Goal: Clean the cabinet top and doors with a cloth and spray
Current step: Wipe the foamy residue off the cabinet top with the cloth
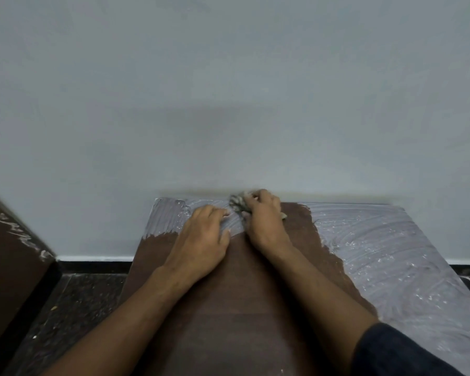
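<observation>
- Brown wood shows down the middle of the cabinet top [228, 308], from the near edge almost to the wall [228, 90]; that strip looks wiped already.
- Pale grey film with white flecks covers the whole right side [385, 253] of the top, and a smaller patch [166, 218] sits at the far left corner. Both are left for you to clear.
- Your right hand [263, 218] has its fingers curled round the cloth [238, 203], a crumpled, dirty wad pressed on the top at the far edge, right against the wall.
- Your left hand [204, 240] lies flat beside it with fingers straight, fingertips on the film just left of the cloth; it holds nothing and seems to steady you.
- No spray bottle is in view, so you cannot tell from here where it stands or whether more spray is needed.
- The doors are out of sight below the top; judge them as not yet shown, so possibly untouched.
- Another brown panel [11, 253] at the left carries white smears, and the dark floor [87, 299] has pale specks.
- By my reckoning you are roughly a third of the way across the top, with the larger right part and the doors to come.
- The cloth looks loaded with residue; it may smear unless you turn it.
</observation>
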`<state>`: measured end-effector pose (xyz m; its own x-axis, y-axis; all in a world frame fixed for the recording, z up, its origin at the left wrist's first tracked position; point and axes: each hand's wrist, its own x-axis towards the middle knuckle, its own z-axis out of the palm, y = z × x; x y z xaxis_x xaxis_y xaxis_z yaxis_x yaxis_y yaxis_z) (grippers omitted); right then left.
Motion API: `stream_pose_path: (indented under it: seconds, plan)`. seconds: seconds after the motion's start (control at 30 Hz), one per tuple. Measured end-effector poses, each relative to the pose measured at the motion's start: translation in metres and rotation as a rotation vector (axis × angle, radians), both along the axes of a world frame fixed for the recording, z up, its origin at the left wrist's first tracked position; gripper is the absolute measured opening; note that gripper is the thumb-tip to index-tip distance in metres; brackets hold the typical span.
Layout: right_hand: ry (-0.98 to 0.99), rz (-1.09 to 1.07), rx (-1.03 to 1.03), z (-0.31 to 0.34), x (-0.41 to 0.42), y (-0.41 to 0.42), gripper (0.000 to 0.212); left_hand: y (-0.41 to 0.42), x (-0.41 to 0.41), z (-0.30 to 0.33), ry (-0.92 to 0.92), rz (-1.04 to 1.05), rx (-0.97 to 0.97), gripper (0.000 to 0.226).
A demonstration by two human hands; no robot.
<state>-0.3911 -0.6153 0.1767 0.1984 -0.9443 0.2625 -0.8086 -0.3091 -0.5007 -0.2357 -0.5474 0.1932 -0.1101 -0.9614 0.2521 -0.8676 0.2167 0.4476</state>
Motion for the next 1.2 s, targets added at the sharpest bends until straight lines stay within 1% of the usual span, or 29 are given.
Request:
stream_pose_path:
  seconds: [0.07, 0.1, 0.13, 0.23, 0.27, 0.3, 0.33, 0.43, 0.5, 0.57, 0.67, 0.73, 0.77, 0.8, 0.9, 0.97, 1.03, 1.1, 1.17, 1.2]
  plan:
    - [0.0, 0.162, -0.008, -0.002, 0.001, 0.004, 0.048, 0.003, 0.004, 0.001, 0.024, 0.021, -0.008, 0.039]
    - [0.01, 0.203, -0.023, -0.004, -0.006, 0.0, 0.049, 0.006, 0.008, 0.002, 0.036, 0.023, -0.009, 0.038]
    - [0.017, 0.192, -0.037, -0.005, -0.014, -0.005, 0.048, 0.008, 0.011, 0.002, 0.043, 0.025, -0.008, 0.037]
    - [-0.009, -0.007, 0.013, -0.003, -0.022, -0.02, 0.044, 0.018, 0.024, 0.001, 0.047, 0.046, 0.007, 0.035]
    - [-0.003, -0.033, 0.043, -0.001, -0.016, -0.018, 0.045, 0.021, 0.027, 0.001, 0.046, 0.057, 0.014, 0.035]
    - [0.005, -0.015, 0.063, 0.002, -0.008, -0.012, 0.046, 0.022, 0.028, 0.0, 0.047, 0.067, 0.017, 0.036]
    - [0.006, 0.043, 0.073, 0.004, -0.002, -0.002, 0.047, 0.022, 0.029, 0.001, 0.051, 0.075, 0.017, 0.036]
    - [0.011, 0.284, 0.019, 0.004, -0.007, 0.042, 0.052, 0.023, 0.027, 0.004, 0.077, 0.08, 0.006, 0.033]
    - [0.05, 0.355, -0.002, 0.001, -0.019, 0.05, 0.056, 0.023, 0.026, 0.005, 0.071, 0.071, -0.009, 0.032]
    - [0.074, 0.311, -0.003, -0.001, -0.023, 0.034, 0.055, 0.03, 0.027, 0.006, 0.068, 0.068, -0.006, 0.032]
    - [0.075, 0.167, 0.046, 0.0, -0.011, 0.008, 0.049, 0.043, 0.038, 0.007, 0.05, 0.094, -0.003, 0.034]
    - [0.08, 0.111, 0.069, 0.002, 0.002, 0.011, 0.047, 0.05, 0.051, 0.007, 0.043, 0.121, -0.01, 0.034]
    - [0.068, 0.122, 0.081, 0.003, 0.009, 0.019, 0.047, 0.053, 0.056, 0.007, 0.047, 0.134, -0.01, 0.033]
    - [0.049, 0.168, 0.076, 0.003, 0.017, 0.033, 0.047, 0.054, 0.06, 0.007, 0.051, 0.147, -0.008, 0.033]
    - [0.024, 0.393, 0.039, 0.001, 0.03, 0.08, 0.046, 0.056, 0.062, 0.009, 0.057, 0.158, -0.029, 0.033]
    - [0.077, 0.475, 0.017, 0.001, 0.021, 0.072, 0.047, 0.056, 0.06, 0.011, 0.046, 0.136, -0.045, 0.033]
    - [0.101, 0.375, 0.02, 0.001, 0.006, 0.041, 0.046, 0.058, 0.06, 0.011, 0.025, 0.123, -0.049, 0.033]
    - [0.103, 0.183, 0.057, 0.006, -0.005, 0.014, 0.048, 0.061, 0.061, 0.011, 0.022, 0.12, -0.069, 0.033]
    - [0.152, 0.028, 0.12, 0.01, 0.009, 0.01, 0.051, 0.06, 0.062, 0.012, 0.039, 0.126, -0.076, 0.032]
    - [0.186, 0.007, 0.142, 0.011, 0.024, 0.016, 0.052, 0.058, 0.062, 0.012, 0.044, 0.134, -0.069, 0.032]
